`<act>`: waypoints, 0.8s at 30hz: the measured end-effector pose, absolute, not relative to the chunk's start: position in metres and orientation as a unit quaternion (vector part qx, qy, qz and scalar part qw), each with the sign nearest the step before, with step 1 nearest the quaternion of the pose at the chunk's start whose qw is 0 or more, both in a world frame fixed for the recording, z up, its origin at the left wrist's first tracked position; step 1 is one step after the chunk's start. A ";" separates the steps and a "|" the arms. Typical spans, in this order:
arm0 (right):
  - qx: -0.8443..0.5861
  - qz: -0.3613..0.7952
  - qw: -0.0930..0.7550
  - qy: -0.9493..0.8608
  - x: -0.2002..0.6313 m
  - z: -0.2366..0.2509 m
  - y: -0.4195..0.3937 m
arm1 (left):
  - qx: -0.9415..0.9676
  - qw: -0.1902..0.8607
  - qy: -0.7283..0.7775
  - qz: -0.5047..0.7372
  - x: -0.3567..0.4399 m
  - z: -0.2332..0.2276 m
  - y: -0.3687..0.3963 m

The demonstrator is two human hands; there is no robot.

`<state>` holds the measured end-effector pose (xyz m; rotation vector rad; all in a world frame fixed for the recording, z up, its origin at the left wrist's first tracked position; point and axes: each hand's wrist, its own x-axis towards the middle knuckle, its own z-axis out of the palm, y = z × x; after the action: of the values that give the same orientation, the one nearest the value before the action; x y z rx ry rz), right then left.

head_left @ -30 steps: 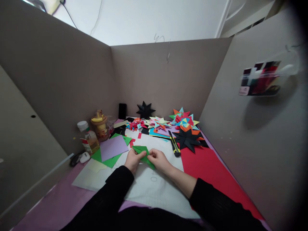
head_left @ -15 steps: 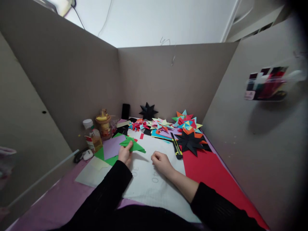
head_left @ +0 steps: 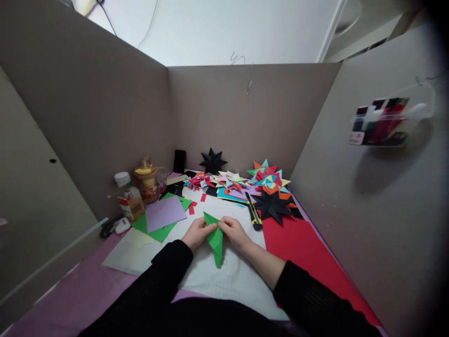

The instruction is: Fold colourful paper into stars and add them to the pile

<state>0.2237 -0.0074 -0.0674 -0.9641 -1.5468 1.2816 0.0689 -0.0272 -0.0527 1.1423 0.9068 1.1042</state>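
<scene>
A folded piece of green paper (head_left: 215,243), long and pointed at both ends, is held up over the white sheet (head_left: 242,281). My left hand (head_left: 197,232) pinches its left edge with thumb and fingers. On the opposite edge, my right hand (head_left: 234,231) grips the paper close to my left thumb. Some fingers of both hands are hidden behind it. Just beyond my right hand lies a yellow and black utility knife (head_left: 255,215). To the left, a lilac sheet (head_left: 166,213) rests on green paper (head_left: 163,234).
Folded paper stars (head_left: 229,180) in several colours line the back, with a black star (head_left: 275,206) at right and another black star (head_left: 213,161) behind. Red paper (head_left: 298,243) covers the right side. A bottle (head_left: 129,199) and a jar (head_left: 147,182) stand left. Grey panels (head_left: 245,112) enclose the table.
The green paper has moved right and nearer to me, turning from crosswise to lengthwise. My right hand, earlier closed and apart from it, now grips its edge.
</scene>
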 end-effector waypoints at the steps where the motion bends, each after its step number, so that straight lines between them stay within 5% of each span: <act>1: -0.386 0.526 0.428 -0.625 0.224 -0.066 -0.008 | 0.500 0.610 0.402 0.465 0.068 -0.053 -0.026; 11: -0.375 0.593 0.364 -0.612 0.224 -0.050 -0.013 | 0.444 0.528 0.481 0.542 0.059 -0.055 -0.015; 18: -0.389 0.587 0.448 -0.550 0.226 -0.060 -0.004 | 0.354 0.467 0.512 0.628 0.039 -0.050 -0.002; 24: -0.425 0.527 0.530 -0.511 0.227 -0.063 0.002 | 0.504 0.544 0.467 0.483 0.064 -0.054 -0.018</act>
<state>0.2266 0.0024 -0.0626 -1.0142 -1.2189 1.2567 0.0645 -0.0176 -0.0536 1.1952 1.1081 1.1452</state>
